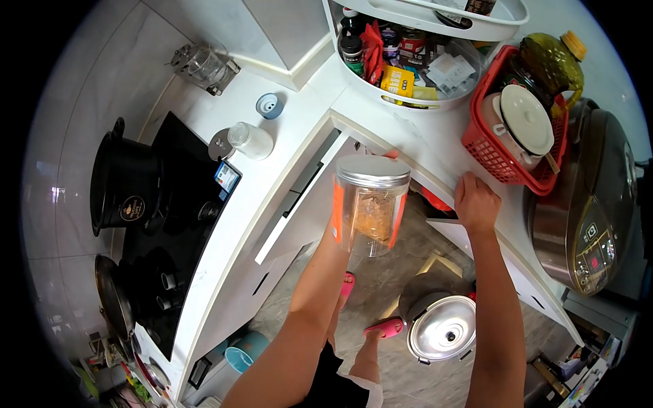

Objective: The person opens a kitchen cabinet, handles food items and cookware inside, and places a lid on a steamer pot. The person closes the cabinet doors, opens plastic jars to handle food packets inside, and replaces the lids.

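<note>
A clear jar [371,207] with a silver lid and an orange label is held up over the open drawer area, with brown contents inside. My left hand [392,155] is around its far side, mostly hidden; only fingertips show past the lid. Resting at the counter's edge, left of the red basket [500,160], is my right hand [478,202], its fingers curled; whether it holds anything is hidden. Something red [434,199] shows in an open drawer beside that hand. An open drawer [299,204] stands left of the jar.
A white two-tier rack [435,103] holds packets and bottles. At the right stands a large cooker [585,204]. A white-filled jar [252,141] is on the left counter near the black stove [170,272]. A lidded pot [443,328] and a blue bin [246,351] are on the floor.
</note>
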The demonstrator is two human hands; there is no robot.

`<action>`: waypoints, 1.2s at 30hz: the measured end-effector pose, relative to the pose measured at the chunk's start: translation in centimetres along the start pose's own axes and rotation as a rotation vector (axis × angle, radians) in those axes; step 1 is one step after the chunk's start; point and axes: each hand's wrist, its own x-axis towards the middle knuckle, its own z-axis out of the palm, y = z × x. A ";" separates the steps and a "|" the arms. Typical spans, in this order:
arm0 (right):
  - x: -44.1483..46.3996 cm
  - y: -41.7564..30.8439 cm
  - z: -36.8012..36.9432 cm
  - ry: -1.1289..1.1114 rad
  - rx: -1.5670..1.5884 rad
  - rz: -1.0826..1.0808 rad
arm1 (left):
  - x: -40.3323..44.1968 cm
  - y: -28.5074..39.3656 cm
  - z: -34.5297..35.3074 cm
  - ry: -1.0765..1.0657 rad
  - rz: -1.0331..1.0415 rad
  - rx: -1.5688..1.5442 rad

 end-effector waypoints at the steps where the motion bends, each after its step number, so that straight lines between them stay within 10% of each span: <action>1: 0.0 0.0 -0.1 0.004 -0.001 -0.002 | 0.2 -0.1 -0.8 -0.013 -0.016 -0.001; 12: 0.0 -0.4 -1.7 -0.081 0.022 0.076 | -6.3 -1.1 -0.2 -0.096 0.017 0.690; 16: -3.4 -4.5 -7.5 -0.193 0.720 0.074 | -10.6 -3.3 -0.6 -0.079 0.233 1.163; 18: -6.8 -7.4 -10.5 -0.616 0.835 -0.002 | -12.8 -4.2 1.7 -0.067 0.206 1.502; 26: -13.8 -9.0 -13.0 -0.749 0.764 0.221 | -18.0 -7.1 0.8 -0.093 -0.037 1.432; 36: -15.5 -10.5 -22.4 -0.574 0.579 -0.089 | -22.7 -7.5 2.3 -0.426 -0.343 1.208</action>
